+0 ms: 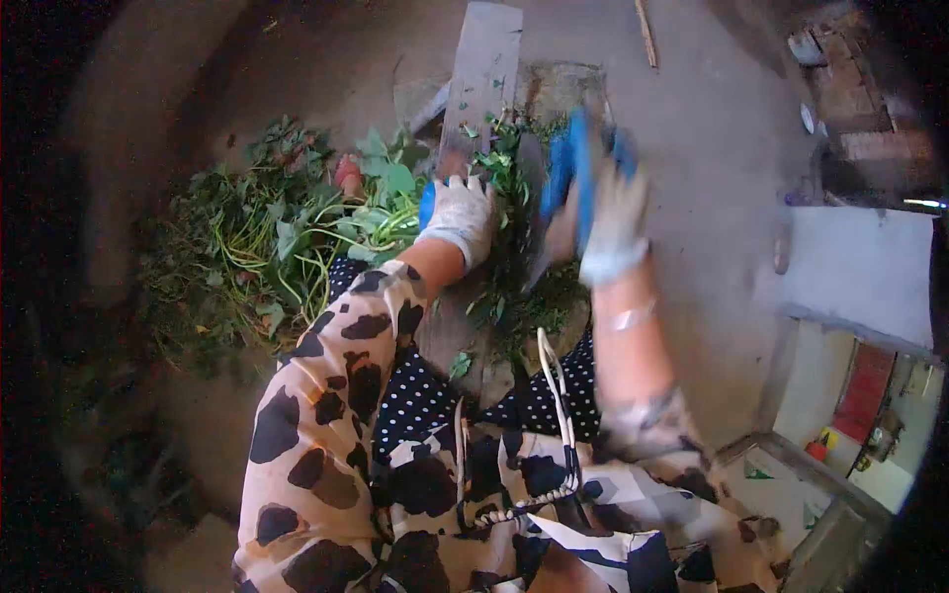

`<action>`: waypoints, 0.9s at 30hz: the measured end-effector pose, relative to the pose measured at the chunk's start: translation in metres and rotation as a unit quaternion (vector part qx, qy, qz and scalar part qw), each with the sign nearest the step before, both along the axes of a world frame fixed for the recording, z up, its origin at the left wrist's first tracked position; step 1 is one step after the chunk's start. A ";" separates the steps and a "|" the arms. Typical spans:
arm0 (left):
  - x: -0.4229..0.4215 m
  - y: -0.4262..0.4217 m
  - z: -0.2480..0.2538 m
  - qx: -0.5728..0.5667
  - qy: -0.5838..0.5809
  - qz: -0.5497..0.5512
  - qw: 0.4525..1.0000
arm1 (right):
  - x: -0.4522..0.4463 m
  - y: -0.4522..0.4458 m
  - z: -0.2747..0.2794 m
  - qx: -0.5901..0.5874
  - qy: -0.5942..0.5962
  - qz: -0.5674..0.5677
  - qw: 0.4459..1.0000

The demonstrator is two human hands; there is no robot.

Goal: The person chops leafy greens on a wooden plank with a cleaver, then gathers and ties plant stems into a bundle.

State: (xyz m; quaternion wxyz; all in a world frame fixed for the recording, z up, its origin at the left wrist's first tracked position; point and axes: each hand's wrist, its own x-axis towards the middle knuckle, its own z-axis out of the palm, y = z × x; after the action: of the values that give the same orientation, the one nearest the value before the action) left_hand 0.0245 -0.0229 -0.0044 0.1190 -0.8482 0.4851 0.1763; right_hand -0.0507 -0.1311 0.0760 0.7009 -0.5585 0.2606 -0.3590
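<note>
My left hand (461, 214), in a white glove with blue on it, is closed over a bunch of green leafy vines (395, 212) on a wooden plank (484, 49). Some fingers are hidden from above. My right hand (613, 212), in a similar white and blue glove, is smeared by motion right of the plank. It appears closed on a knife, whose grey, blurred blade (535, 212) stands beside the plank's right edge. Cut green leaves (506, 163) lie between the left hand and the blade, with more chopped greens (549, 306) below.
A large heap of vines (247, 232) spreads over the ground to the left. A thin stick (647, 35) lies at the top. On the right are a pale flat surface (865, 262) and a red panel (864, 391). The plank runs down between my knees in dotted cloth (420, 400).
</note>
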 end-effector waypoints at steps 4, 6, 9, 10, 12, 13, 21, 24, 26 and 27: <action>-0.011 0.008 -0.010 -0.048 -0.036 0.005 0.998 | -0.044 0.040 -0.027 0.013 0.107 0.065 0.992; -0.022 0.015 -0.014 -0.052 -0.032 -0.005 0.998 | -0.003 -0.013 0.012 0.142 0.079 0.085 0.983; -0.017 0.010 -0.005 -0.041 -0.035 -0.030 0.998 | 0.084 -0.106 0.003 0.087 -0.013 0.248 0.965; -0.015 0.007 0.001 -0.016 -0.030 -0.042 0.999 | 0.108 -0.128 -0.016 0.199 -0.041 0.299 0.932; -0.004 -0.006 0.016 0.029 0.010 -0.027 0.999 | 0.095 -0.106 0.017 0.228 -0.012 0.261 0.938; 0.000 -0.012 0.019 0.041 0.026 0.000 0.999 | 0.083 -0.095 0.029 0.262 0.020 0.219 0.940; -0.012 0.009 -0.018 -0.111 -0.078 0.022 0.991 | -0.037 0.011 -0.011 0.215 0.068 0.161 0.961; -0.021 0.013 0.003 -0.050 -0.043 -0.008 0.998 | 0.019 -0.055 0.011 0.161 -0.025 0.229 0.960; -0.014 0.005 0.008 -0.045 -0.029 -0.015 0.998 | 0.072 -0.110 0.006 0.156 0.002 0.298 0.942; -0.009 0.000 0.016 -0.015 0.008 -0.020 1.000 | 0.082 -0.116 0.009 0.152 0.003 0.300 0.942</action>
State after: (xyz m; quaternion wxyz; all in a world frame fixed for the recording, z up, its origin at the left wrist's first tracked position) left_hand 0.0150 -0.0227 0.0115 0.1054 -0.8384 0.5058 0.1734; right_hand 0.0315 -0.2467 0.0850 0.8520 -0.4986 0.1345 -0.0864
